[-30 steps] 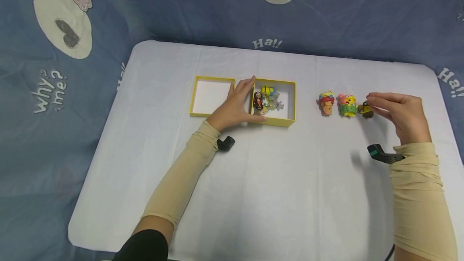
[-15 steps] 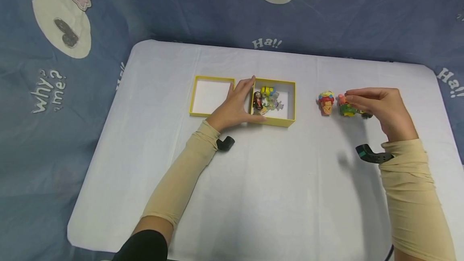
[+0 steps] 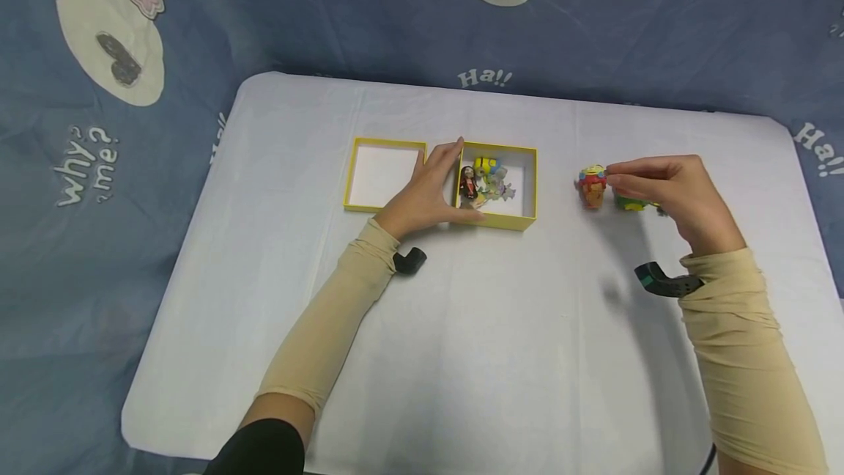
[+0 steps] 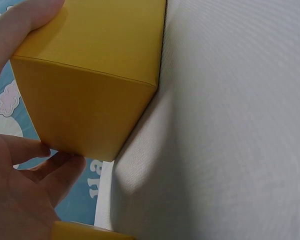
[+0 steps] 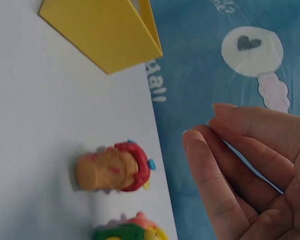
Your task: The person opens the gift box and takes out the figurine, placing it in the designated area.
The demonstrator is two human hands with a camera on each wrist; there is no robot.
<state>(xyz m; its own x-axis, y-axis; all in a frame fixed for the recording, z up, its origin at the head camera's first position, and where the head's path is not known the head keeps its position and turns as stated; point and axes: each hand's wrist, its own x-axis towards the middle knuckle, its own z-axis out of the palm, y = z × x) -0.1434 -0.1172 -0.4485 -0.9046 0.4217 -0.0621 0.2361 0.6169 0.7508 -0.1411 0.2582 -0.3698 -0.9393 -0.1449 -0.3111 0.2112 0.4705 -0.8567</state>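
In the head view my left hand (image 3: 425, 200) holds a yellow box (image 3: 497, 222), its thumb at the near wall and fingers spread along the left side. Inside lie several small toy figures, including a dark-haired one (image 3: 468, 183) and a yellow-and-blue one (image 3: 486, 166). My right hand (image 3: 686, 200) hovers above a row of toys on the right, nothing between its fingers (image 5: 205, 170). Nearest its fingertips stands an ice-cream-cone figure (image 3: 593, 193) with a red top. A green, pink and yellow figure (image 5: 127, 232) is partly hidden behind the hand, and a third toy almost wholly.
A shallow yellow-rimmed lid (image 3: 385, 174), white inside, lies left of the box, partly behind my left hand. White cloth (image 3: 488, 343) covers the table. Blue printed fabric (image 3: 316, 13) rises behind the far edge.
My right hand has moved left along the row, from the rightmost toy past the green figure to beside the ice-cream-cone figure. The left hand and the box have stayed put.
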